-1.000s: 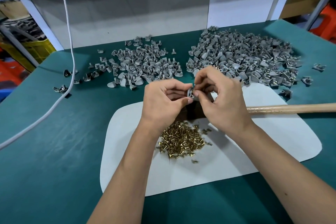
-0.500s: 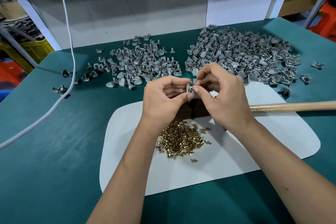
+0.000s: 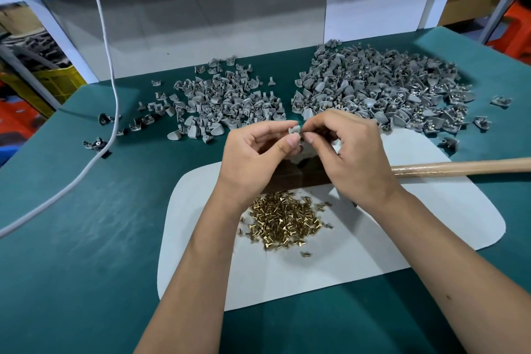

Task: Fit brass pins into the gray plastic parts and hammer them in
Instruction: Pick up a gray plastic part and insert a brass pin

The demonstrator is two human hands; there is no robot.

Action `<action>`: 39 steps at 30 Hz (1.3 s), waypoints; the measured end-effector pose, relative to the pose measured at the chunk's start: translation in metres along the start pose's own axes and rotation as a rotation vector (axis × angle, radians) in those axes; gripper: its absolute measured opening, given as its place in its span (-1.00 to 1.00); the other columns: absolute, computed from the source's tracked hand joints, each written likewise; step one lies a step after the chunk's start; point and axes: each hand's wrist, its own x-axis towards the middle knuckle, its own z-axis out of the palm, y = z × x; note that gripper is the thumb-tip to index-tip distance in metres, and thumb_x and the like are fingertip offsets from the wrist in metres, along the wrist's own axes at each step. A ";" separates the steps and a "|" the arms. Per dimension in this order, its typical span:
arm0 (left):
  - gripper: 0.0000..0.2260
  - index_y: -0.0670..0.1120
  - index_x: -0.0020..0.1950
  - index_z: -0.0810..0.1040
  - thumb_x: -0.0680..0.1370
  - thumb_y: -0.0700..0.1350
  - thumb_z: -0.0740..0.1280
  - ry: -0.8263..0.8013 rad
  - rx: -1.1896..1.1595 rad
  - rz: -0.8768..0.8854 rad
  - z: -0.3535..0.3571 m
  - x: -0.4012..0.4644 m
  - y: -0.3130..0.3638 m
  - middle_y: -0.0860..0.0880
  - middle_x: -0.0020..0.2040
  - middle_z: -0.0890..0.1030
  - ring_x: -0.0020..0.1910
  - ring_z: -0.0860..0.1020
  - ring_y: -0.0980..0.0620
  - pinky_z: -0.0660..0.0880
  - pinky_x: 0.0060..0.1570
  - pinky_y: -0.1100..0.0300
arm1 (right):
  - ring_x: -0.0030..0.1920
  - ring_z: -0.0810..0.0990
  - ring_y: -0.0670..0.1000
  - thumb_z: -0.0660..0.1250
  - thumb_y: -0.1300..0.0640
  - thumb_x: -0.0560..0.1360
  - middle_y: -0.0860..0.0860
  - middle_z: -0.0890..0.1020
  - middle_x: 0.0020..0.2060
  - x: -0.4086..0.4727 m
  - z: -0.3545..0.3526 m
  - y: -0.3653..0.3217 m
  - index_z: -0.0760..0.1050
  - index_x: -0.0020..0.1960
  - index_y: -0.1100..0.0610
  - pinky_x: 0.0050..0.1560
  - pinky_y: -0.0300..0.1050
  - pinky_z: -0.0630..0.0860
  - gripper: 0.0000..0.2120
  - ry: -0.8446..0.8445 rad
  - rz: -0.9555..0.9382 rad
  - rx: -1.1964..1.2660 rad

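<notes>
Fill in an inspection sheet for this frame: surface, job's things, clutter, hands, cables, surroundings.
Surface: green table top with a white mat on it.
Job's things: brass pins heaped on the mat; left pile of gray parts; larger right pile of gray parts, brass glinting in it; wooden handle across the mat's right side, its head hidden behind the hands.
Clutter: stray gray parts at far left.
Hands: left hand and right hand together pinch one gray part.
Cables: white cable across the table's left side.
Surroundings: yellow crate beyond the left edge.
</notes>
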 end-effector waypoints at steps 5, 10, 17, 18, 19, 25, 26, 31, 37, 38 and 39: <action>-0.69 -0.24 0.15 0.69 0.42 -0.38 0.54 0.005 0.002 0.025 0.001 -0.001 0.000 -0.20 -0.04 0.74 -0.02 0.71 -0.16 0.64 0.10 0.06 | -0.13 0.59 -0.07 0.44 0.27 0.53 -0.03 0.66 -0.17 -0.001 0.000 0.000 0.64 -0.04 0.17 -0.06 -0.20 0.52 -0.96 -0.010 0.041 0.000; -0.71 -0.19 0.08 0.71 0.39 -0.40 0.55 0.006 -0.031 0.002 0.001 -0.001 0.000 -0.20 -0.08 0.74 -0.09 0.71 -0.14 0.66 0.06 0.03 | -0.16 0.57 -0.10 0.45 0.26 0.51 -0.05 0.65 -0.19 -0.002 0.000 -0.001 0.64 -0.06 0.15 -0.08 -0.30 0.49 -0.96 -0.008 0.049 -0.022; -0.71 -0.10 0.01 0.73 0.39 -0.42 0.54 0.003 -0.049 -0.006 0.002 -0.002 -0.001 -0.15 -0.14 0.75 -0.15 0.71 -0.08 0.67 0.00 0.08 | -0.18 0.59 -0.07 0.46 0.29 0.49 -0.02 0.67 -0.21 -0.005 0.005 -0.003 0.66 -0.08 0.17 -0.09 -0.32 0.49 -0.95 0.022 0.102 -0.014; -0.71 -0.11 0.01 0.72 0.39 -0.42 0.54 0.006 -0.048 -0.010 0.002 -0.002 -0.001 -0.17 -0.13 0.75 -0.14 0.70 -0.10 0.68 0.01 0.06 | -0.18 0.60 -0.07 0.46 0.29 0.48 -0.02 0.68 -0.22 -0.006 0.006 -0.003 0.66 -0.08 0.17 -0.10 -0.29 0.51 -0.95 0.025 0.108 -0.008; -0.71 -0.12 0.01 0.72 0.39 -0.43 0.54 0.009 -0.047 -0.014 0.003 -0.002 -0.001 -0.18 -0.13 0.74 -0.14 0.70 -0.10 0.68 0.01 0.05 | -0.18 0.61 -0.07 0.46 0.29 0.48 -0.03 0.68 -0.22 -0.006 0.006 -0.003 0.66 -0.08 0.17 -0.10 -0.26 0.52 -0.95 0.025 0.113 -0.001; -0.72 -0.18 0.06 0.70 0.41 -0.43 0.53 0.024 0.088 0.019 0.005 -0.001 -0.001 -0.06 -0.20 0.71 -0.19 0.69 0.06 0.62 -0.04 0.20 | -0.15 0.63 -0.12 0.46 0.25 0.51 -0.08 0.69 -0.20 0.001 -0.003 -0.004 0.69 -0.05 0.14 -0.05 -0.18 0.56 -0.95 -0.093 0.167 0.024; -0.75 -0.16 0.03 0.71 0.42 -0.40 0.54 0.035 0.151 0.032 0.006 -0.001 -0.001 -0.06 -0.16 0.72 -0.15 0.70 0.05 0.63 -0.02 0.18 | -0.14 0.64 -0.13 0.46 0.21 0.52 -0.10 0.69 -0.20 0.003 -0.008 -0.003 0.70 -0.04 0.12 -0.05 -0.19 0.56 -0.95 -0.135 0.174 0.031; -0.91 -0.04 -0.12 0.75 0.45 -0.21 0.58 0.094 0.467 0.031 0.000 0.000 -0.005 0.10 -0.01 0.72 0.08 0.60 0.29 0.45 0.15 0.39 | -0.19 0.59 -0.28 0.47 0.12 0.53 -0.23 0.65 -0.23 0.019 -0.055 0.022 0.66 -0.09 -0.05 -0.16 -0.41 0.47 -0.92 -0.444 0.257 -0.216; -0.82 0.09 -0.19 0.72 0.44 -0.20 0.58 0.088 0.456 -0.083 -0.008 0.001 -0.005 0.03 0.15 0.69 0.21 0.59 0.22 0.46 0.33 0.22 | -0.18 0.63 -0.04 0.63 0.06 0.37 -0.08 0.67 -0.22 0.012 -0.087 0.049 0.62 -0.09 -0.04 -0.09 -0.05 0.58 -0.79 -0.876 0.421 -0.287; -0.81 0.09 -0.19 0.71 0.43 -0.21 0.59 0.090 0.445 -0.087 -0.008 0.001 -0.004 0.04 0.15 0.69 0.18 0.59 0.29 0.46 0.27 0.34 | -0.19 0.61 -0.04 0.63 0.07 0.37 -0.08 0.66 -0.24 0.009 -0.084 0.049 0.62 -0.11 -0.04 -0.09 -0.03 0.57 -0.80 -0.860 0.399 -0.280; -0.81 0.08 -0.19 0.71 0.43 -0.21 0.59 0.089 0.441 -0.092 -0.008 0.001 -0.004 0.06 0.15 0.69 0.16 0.59 0.33 0.44 0.20 0.43 | -0.20 0.60 -0.07 0.61 0.07 0.39 -0.10 0.66 -0.24 0.008 -0.082 0.048 0.61 -0.14 -0.04 -0.10 -0.04 0.56 -0.82 -0.858 0.374 -0.281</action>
